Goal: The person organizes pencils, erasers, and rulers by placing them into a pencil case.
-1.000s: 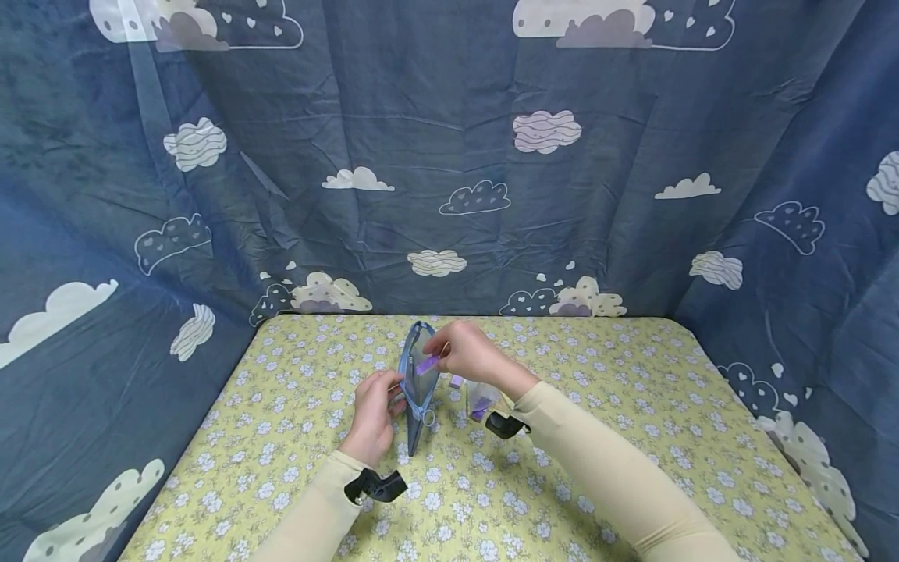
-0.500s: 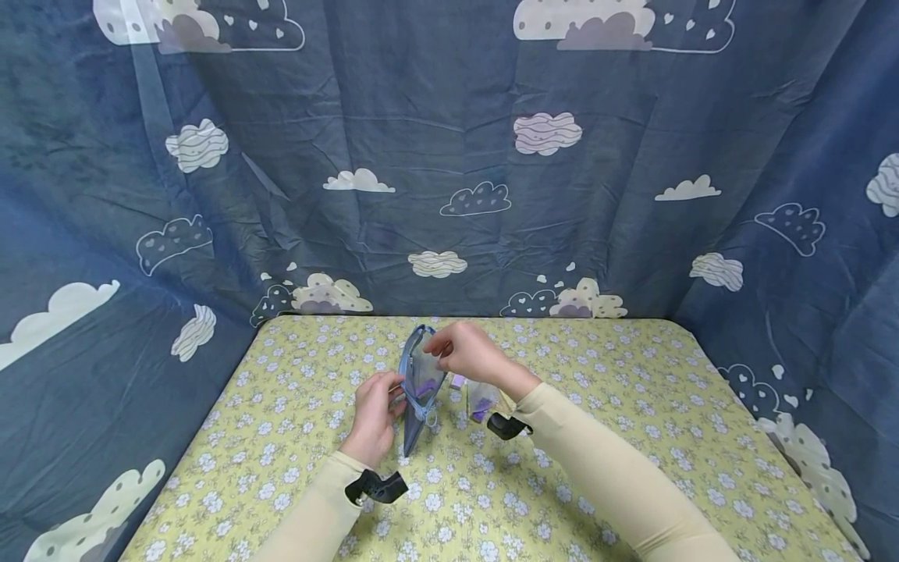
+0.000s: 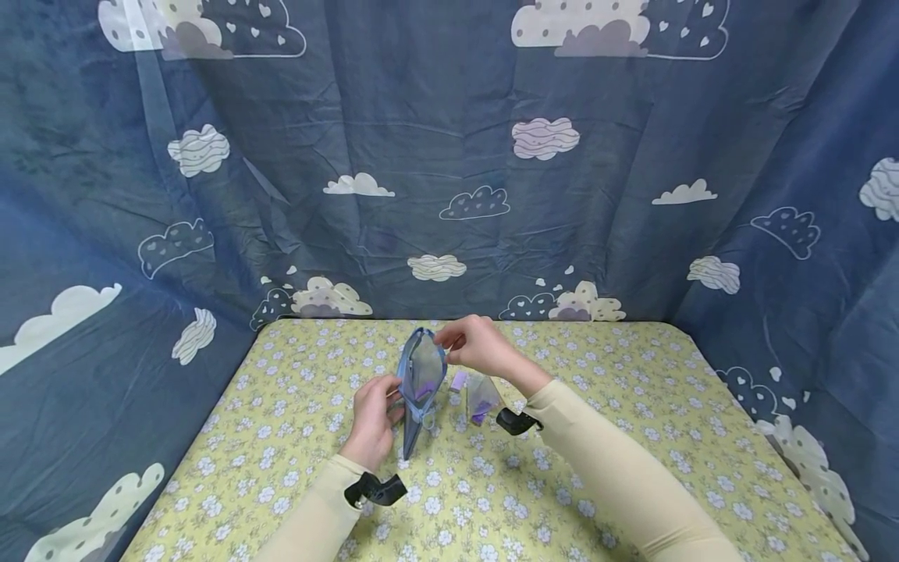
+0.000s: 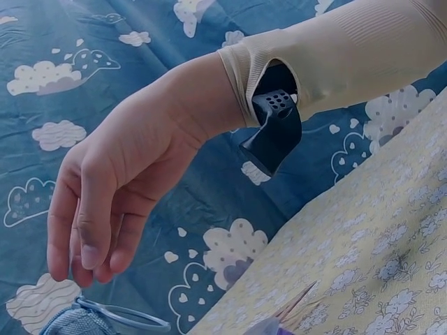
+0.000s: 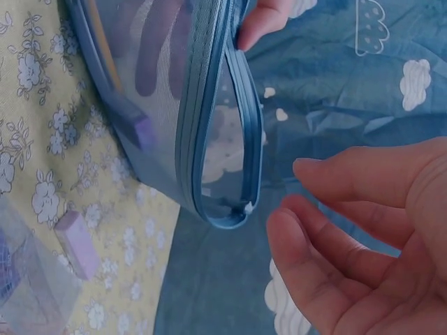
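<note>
My left hand (image 3: 372, 417) grips the side of a blue zip pouch (image 3: 406, 361) with mesh sides, holding it upright over the table. Its mouth gapes open, and in the right wrist view a purple block (image 5: 142, 132) and a thin yellowish stick (image 5: 103, 45) show through the mesh (image 5: 164, 91). Just right of the pouch's rim is my right hand (image 3: 481, 343), fingers loosely bent and apart with nothing between them. The left wrist view shows this same right hand (image 4: 122, 167) above the pouch's zipper pull (image 4: 129, 315).
A small lilac block (image 3: 458, 382) lies on the flowered tablecloth (image 3: 562, 468), right of the pouch. Beside it is a clear packet (image 3: 482, 396) with purple pieces. A dark blue cloud-print curtain (image 3: 393, 125) stands behind and at both sides.
The purple block left my right hand and dropped to the bottom of the pouch. My right hand then moved slightly right, out of the mouth, while the left hand kept its hold.
</note>
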`<state>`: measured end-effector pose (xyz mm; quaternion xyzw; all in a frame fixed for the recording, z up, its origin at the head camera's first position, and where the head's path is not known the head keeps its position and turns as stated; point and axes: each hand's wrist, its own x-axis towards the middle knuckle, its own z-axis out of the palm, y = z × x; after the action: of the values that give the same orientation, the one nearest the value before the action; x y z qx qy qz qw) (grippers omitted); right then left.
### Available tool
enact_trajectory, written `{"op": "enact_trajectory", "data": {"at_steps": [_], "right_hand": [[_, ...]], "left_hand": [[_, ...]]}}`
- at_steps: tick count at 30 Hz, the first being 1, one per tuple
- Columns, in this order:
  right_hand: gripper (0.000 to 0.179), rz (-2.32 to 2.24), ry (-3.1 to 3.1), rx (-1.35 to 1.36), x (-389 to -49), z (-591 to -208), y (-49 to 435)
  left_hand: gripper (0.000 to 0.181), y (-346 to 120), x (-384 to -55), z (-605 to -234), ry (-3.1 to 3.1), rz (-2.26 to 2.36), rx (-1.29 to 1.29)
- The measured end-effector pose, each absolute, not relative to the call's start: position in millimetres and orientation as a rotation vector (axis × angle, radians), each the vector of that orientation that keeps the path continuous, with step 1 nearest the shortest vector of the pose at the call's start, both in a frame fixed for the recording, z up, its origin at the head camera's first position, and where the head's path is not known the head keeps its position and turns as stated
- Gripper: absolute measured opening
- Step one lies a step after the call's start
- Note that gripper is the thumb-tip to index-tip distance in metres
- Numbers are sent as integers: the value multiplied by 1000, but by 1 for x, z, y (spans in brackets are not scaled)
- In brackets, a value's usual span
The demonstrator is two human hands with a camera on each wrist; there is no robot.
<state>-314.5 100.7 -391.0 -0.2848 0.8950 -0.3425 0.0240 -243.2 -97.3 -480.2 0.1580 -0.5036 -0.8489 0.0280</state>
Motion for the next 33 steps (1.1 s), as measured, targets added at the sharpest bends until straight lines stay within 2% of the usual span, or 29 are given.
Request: {"op": "enact_trajectory", "data": {"at_steps": [16, 27, 33], "right_hand": [[33, -1115, 2761, -802, -320, -395, 112], [31, -1141, 2734, -761, -332, -413, 124], [31, -1148, 2726, -753, -340, -425, 129]], "left_hand": [[6, -99, -242, -479, -1519, -2648, 507], [11, -101, -242, -478, -1494, -2684, 514], [7, -102, -242, -476, -1500, -2703, 508]]}}
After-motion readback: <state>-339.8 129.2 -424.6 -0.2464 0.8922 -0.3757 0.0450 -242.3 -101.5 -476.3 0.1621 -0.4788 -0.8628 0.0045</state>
